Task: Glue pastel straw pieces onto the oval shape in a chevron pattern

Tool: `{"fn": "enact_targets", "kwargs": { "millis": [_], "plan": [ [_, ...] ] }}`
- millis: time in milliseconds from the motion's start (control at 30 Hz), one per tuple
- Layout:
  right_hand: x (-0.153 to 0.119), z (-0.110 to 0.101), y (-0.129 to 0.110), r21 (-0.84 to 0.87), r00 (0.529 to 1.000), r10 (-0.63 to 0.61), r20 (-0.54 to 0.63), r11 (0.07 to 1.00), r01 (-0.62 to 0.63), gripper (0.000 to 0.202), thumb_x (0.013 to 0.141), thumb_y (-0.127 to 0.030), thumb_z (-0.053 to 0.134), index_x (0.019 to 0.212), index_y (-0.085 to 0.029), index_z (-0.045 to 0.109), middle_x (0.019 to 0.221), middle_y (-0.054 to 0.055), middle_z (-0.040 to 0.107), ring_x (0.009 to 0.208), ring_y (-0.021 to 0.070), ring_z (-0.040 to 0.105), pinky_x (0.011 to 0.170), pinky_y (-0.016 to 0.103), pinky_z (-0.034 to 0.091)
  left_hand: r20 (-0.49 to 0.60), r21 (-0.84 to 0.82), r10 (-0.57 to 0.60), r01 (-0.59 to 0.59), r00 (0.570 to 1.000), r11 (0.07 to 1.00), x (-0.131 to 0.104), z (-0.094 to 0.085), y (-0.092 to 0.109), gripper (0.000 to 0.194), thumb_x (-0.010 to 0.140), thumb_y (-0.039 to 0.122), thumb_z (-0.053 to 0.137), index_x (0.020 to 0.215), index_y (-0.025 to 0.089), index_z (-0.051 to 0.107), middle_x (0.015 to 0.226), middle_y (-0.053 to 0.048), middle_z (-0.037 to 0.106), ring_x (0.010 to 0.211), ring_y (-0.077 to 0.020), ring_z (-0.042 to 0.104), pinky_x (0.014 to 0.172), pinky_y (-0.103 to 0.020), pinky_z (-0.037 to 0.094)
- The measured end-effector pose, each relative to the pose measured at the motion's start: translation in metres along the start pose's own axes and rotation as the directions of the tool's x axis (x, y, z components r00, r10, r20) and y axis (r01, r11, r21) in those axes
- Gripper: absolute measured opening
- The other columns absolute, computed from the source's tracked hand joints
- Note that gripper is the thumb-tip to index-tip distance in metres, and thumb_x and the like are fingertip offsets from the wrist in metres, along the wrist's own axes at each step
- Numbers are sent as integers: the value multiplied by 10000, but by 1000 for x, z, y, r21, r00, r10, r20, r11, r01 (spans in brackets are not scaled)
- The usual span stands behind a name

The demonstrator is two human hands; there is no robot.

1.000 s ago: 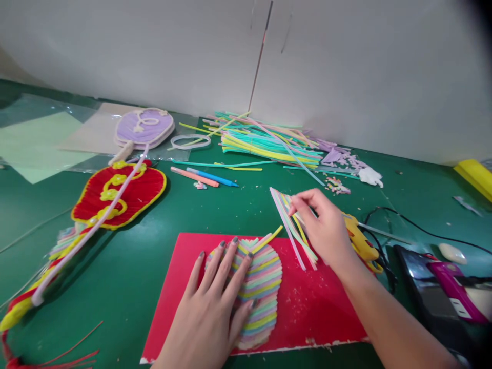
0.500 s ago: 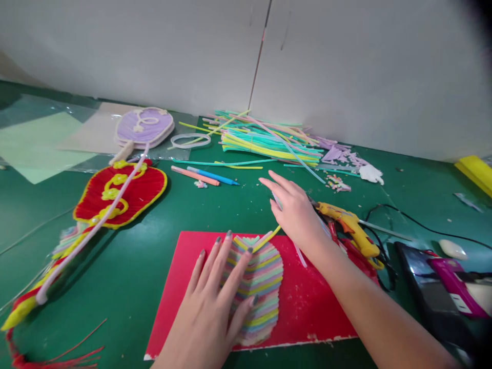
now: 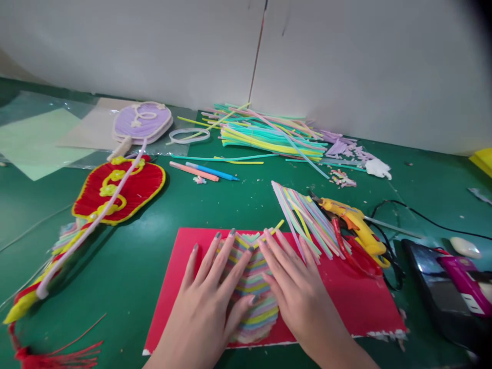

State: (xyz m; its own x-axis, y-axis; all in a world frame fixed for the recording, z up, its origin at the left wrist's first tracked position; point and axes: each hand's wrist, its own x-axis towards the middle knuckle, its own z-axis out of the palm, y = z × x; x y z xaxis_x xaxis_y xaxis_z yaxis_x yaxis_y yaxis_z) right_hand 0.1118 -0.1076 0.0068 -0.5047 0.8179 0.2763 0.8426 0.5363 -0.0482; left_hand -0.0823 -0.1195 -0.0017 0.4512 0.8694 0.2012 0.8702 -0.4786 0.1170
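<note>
Pastel striped pipe cleaners laid in V-shaped rows form a leaf-like panel (image 3: 253,302) on a red board (image 3: 165,302). My left hand (image 3: 215,292) lies flat over the panel's left side, fingers spread and pointing away from me. Over its upper right side rests my right hand (image 3: 292,282), fingers stretched out and laid on the strips. A yellow pipe cleaner (image 3: 279,225) pokes out at the top between my two hands. Just beyond my right hand, loose cut pipe cleaners (image 3: 307,215) fan across the board's far edge.
A yellow glue gun (image 3: 357,225) and red-handled pliers (image 3: 355,253) lie to the right, beside a dark device (image 3: 426,287). Bundled pipe cleaners (image 3: 269,136) sit at the back. A red fan (image 3: 119,192), a purple fan (image 3: 142,120) and two pens (image 3: 203,171) are at left.
My right hand has come back toward me from above the loose strips, down onto the panel's upper right side. The loose strips are now uncovered. My left hand stays in place.
</note>
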Motion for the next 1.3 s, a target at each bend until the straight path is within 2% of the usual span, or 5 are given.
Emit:
{"fn": "enact_targets", "kwargs": {
  "millis": [600,800,1067,1200,1300],
  "plan": [
    [-5,8,2,1,996,4,88,1000,-5,477,953,-279,392,1416,-168,374,1480,38,356,1316,262,421,1003,477,413,32,-25,-24,25,999,999,1,2,1,585,902,456,463,1447,297,323,1521,-62,319,1340,-311,373,1047,-537,360],
    [-5,8,1,10,996,14,88,1000,-15,467,951,-280,396,1408,-185,396,1479,37,359,1326,266,407,1032,481,386,10,-20,23,-23,1000,1000,2,2,1,589,907,463,454,1452,290,314,1530,-48,304,1369,-302,320,1079,-527,316],
    [-6,9,-1,89,995,34,90,995,-42,536,953,-282,392,1470,-217,262,1478,44,376,1333,258,400,1061,489,368,50,-70,56,-52,997,996,2,2,-1,574,912,475,445,1435,255,353,1494,-43,376,1367,-278,334,1099,-514,301],
    [-7,-9,22,192,976,199,-85,965,-180,500,932,-223,420,1428,-250,359,1453,76,421,1328,255,404,1064,484,376,32,-83,52,-49,998,995,2,0,-2,583,911,441,460,1450,270,322,1523,-51,317,1369,-295,328,1074,-505,347],
    [-12,-24,67,193,864,401,-304,914,-357,286,911,-260,464,1139,-245,638,1189,92,622,1107,244,585,975,434,454,-3,-97,22,-22,1000,995,2,-2,-2,563,918,366,457,1455,282,307,1534,-50,290,1356,-293,355,1055,-494,381]
  ]
}}
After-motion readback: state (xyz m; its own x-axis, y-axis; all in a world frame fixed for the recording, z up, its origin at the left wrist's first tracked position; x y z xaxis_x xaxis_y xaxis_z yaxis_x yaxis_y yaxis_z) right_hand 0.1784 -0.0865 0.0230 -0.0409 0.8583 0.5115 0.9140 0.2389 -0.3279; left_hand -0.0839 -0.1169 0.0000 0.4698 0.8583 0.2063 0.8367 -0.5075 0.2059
